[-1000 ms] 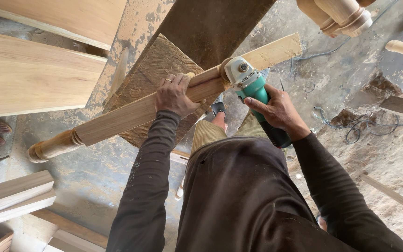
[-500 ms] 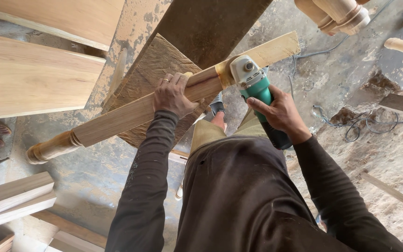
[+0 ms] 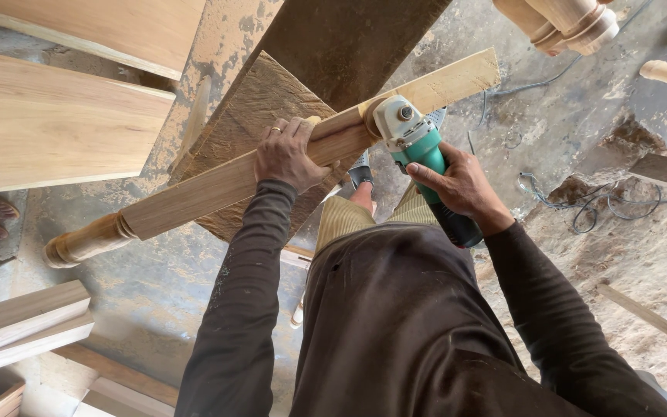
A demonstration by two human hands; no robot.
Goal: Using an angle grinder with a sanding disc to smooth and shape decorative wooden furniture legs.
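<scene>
The left hand (image 3: 287,158) clamps down over a long turned wooden post (image 3: 218,185) — stiff, heavy-looking, best held mid-shaft — while just right of it the right hand (image 3: 461,185) grips a green angle grinder (image 3: 418,150) pressed against the post.

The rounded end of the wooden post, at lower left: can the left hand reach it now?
Probably yes: the left hand rests on the same wooden post, and nothing lies along it toward the rounded end.
</scene>
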